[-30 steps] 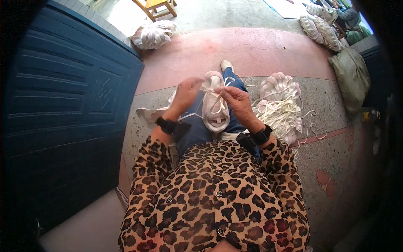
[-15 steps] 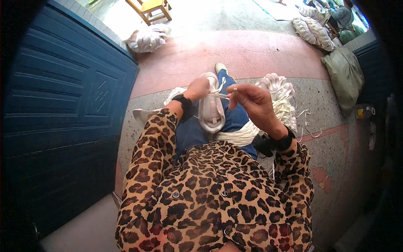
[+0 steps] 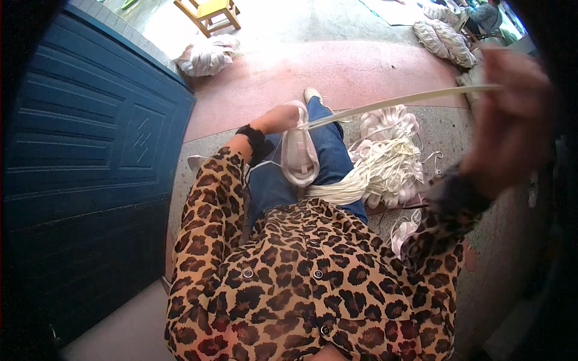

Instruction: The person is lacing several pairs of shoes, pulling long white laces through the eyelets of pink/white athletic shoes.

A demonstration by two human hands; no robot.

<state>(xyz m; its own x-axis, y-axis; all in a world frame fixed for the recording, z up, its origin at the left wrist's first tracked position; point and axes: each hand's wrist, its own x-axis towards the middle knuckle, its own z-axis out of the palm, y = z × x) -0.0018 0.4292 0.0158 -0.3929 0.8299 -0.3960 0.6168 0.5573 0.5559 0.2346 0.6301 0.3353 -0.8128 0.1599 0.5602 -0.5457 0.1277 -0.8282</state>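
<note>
A pale pink and white shoe (image 3: 299, 157) lies lengthwise over my lap, its opening toward me. My left hand (image 3: 283, 119) is closed on the shoe's far left side, near the eyelets. From there a cream shoelace (image 3: 397, 103) stretches taut up to the right. Its other end runs into my right hand (image 3: 512, 114), which is raised far out to the right and smeared by motion, its fingers seemingly closed round the lace. A thick bundle of loose cream laces (image 3: 346, 188) drapes across my right thigh.
Beside my right leg lies a heap of white-pink shoe uppers (image 3: 390, 123). Another wrapped bundle (image 3: 208, 55) rests by the blue door (image 3: 90, 150) on the left. A yellow wooden chair (image 3: 211, 11) stands beyond. White bundles (image 3: 445, 42) lie at the far right, near a seated person (image 3: 483, 18).
My right hand has swung from beside the shoe up and out to the right, drawing the lace into a long straight line. My left hand remains at the shoe.
</note>
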